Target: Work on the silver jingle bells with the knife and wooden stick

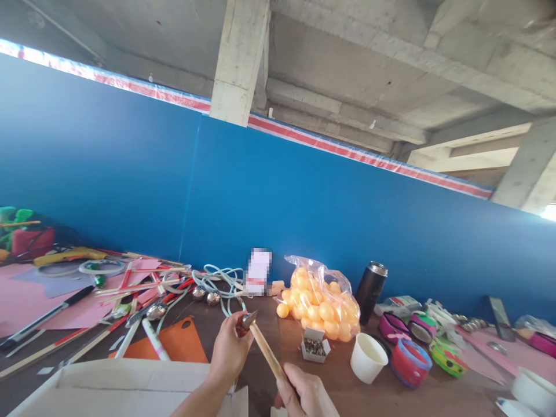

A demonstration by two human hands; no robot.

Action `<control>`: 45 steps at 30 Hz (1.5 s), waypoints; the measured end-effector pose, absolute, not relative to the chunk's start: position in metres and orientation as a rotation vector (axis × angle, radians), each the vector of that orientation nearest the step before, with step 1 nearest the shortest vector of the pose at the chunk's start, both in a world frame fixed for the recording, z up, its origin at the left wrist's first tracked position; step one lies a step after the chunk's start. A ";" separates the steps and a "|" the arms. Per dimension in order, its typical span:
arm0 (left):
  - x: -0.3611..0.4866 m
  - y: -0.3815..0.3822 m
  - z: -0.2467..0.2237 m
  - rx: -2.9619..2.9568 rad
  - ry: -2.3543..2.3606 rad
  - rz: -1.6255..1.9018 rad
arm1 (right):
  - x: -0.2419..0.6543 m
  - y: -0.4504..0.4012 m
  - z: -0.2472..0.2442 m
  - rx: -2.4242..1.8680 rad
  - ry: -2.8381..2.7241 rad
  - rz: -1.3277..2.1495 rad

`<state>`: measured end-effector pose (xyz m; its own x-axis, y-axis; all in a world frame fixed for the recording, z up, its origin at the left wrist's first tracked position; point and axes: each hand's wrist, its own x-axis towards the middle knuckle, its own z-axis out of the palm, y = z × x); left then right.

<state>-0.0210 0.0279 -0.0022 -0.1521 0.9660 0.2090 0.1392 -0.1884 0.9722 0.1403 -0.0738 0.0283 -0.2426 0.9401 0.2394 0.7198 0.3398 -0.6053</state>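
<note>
A small hammer with a wooden handle (267, 350) slants across the lower middle of the view. My left hand (229, 350) is closed around the dark metal head (249, 319) at its upper end. The fingers of my right hand (304, 391) are wrapped round the lower part of the handle. White cardboard (139, 379) lies below and to the left of my left hand. Just right of the hammer is a small open box (314, 347) filled with little metal pieces.
Behind the box sits a clear bag of orange balls (321, 304). A black bottle (371, 292), a white paper cup (368, 358) and coloured rolls (410, 362) stand to the right. Sticks, orange card (180, 341) and pink sheets (21, 295) cover the left. A blue partition (304, 202) rises behind.
</note>
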 end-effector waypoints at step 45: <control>-0.022 0.027 -0.014 1.566 1.311 1.378 | 0.135 -0.077 0.034 -1.531 -2.189 0.403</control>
<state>-0.0221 0.0274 -0.0143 -0.0598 0.9525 0.2986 0.2509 -0.2752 0.9281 0.1347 -0.0774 0.0338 -0.2933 0.9381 0.1842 0.8111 0.3462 -0.4715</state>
